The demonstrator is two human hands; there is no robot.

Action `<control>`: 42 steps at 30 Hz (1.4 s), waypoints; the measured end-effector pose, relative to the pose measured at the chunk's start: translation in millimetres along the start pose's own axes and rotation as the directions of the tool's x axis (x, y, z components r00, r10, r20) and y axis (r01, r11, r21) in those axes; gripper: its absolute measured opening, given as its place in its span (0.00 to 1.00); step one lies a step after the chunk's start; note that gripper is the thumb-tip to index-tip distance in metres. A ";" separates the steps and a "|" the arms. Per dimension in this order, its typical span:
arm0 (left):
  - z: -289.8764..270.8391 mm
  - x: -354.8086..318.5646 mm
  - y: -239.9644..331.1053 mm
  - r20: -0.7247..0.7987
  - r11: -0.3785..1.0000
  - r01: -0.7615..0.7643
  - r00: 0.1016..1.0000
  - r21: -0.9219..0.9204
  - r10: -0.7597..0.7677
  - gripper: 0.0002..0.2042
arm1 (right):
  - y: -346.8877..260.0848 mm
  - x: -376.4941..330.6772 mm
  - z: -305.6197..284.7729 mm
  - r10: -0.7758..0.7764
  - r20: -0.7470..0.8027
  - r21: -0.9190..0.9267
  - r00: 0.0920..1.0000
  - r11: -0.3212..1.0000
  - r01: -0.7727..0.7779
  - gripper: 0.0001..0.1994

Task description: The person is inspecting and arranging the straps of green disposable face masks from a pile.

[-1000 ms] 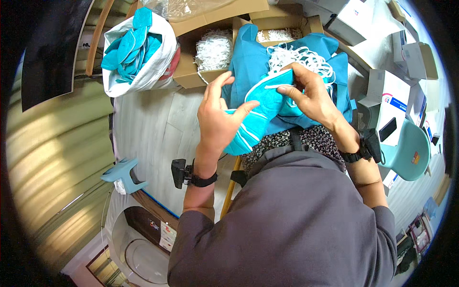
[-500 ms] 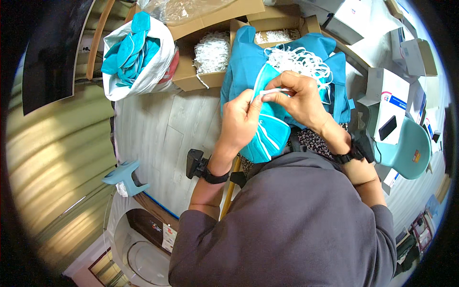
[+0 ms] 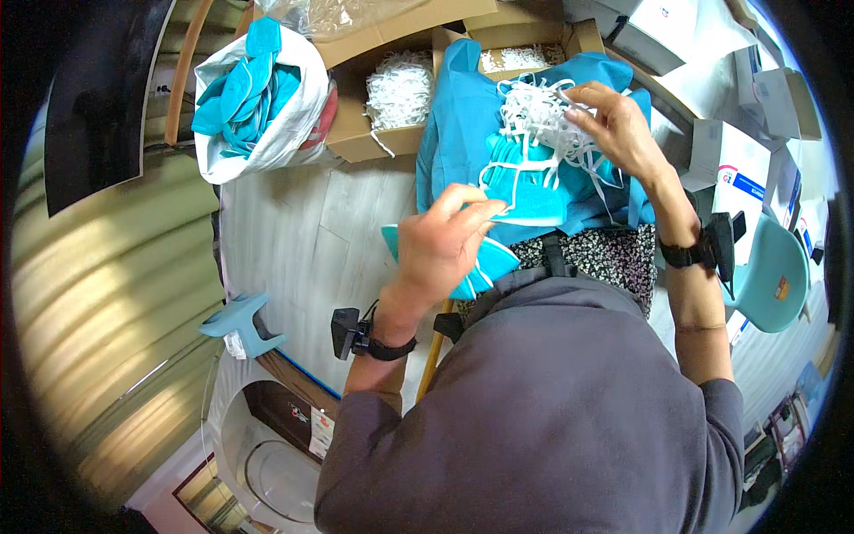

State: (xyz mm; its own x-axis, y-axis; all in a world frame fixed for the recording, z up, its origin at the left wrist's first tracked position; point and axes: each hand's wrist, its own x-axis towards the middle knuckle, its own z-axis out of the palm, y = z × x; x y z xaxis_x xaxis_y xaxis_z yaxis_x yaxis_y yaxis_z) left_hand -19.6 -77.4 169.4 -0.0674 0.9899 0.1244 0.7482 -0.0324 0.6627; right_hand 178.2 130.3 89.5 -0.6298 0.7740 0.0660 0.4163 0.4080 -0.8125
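Note:
A teal folded fabric piece with white edging [image 3: 495,260] is gripped in my left hand [image 3: 436,242], low and left of my lap; the fingers hide part of it. My right hand [image 3: 616,129] is up at a tangled bundle of white straps [image 3: 534,116], its thumb and forefinger closing on straps at the bundle's right side. The bundle lies on a blue cloth [image 3: 454,116] spread over my lap. Below the bundle, a stack of teal fabric pieces [image 3: 534,200] rests on the cloth, with loose straps across it.
A white sack [image 3: 307,84] full of teal pieces stands at the far left. Beside it, a cardboard box [image 3: 356,138] holds white straps [image 3: 400,93]. White boxes [image 3: 725,160] and a teal chair [image 3: 776,276] are at the right. A blue-grey stool [image 3: 240,322] stands lower left.
My hands have parted. The left has lowered toward me with the teal piece; the right has let go of its white strip and moved up and right to the strap bundle.

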 end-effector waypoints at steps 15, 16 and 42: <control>6.9 -0.3 -3.4 -0.018 0.982 -0.183 0.983 0.041 0.184 0.10 | -73.8 -29.9 10.1 -0.235 0.325 0.420 0.916 0.904 0.082 0.07; 7.0 -3.0 -2.0 -0.020 0.977 -0.207 0.978 0.047 0.208 0.11 | -67.8 -30.4 11.0 -0.227 0.241 0.380 0.944 0.917 0.124 0.08; 9.9 -3.6 13.3 -0.264 0.965 -0.193 0.954 -0.178 0.142 0.10 | -80.0 -44.4 68.3 -0.311 0.263 0.217 0.913 0.942 0.258 0.09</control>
State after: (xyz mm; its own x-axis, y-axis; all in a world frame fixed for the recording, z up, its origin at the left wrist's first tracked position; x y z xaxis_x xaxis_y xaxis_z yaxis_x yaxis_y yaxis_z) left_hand -2.9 -80.0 170.4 -0.1320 0.9036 0.4075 0.6171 -0.2468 0.7472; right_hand 128.1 30.2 112.0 -0.8770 0.4529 0.1607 0.0873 0.4790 -0.8735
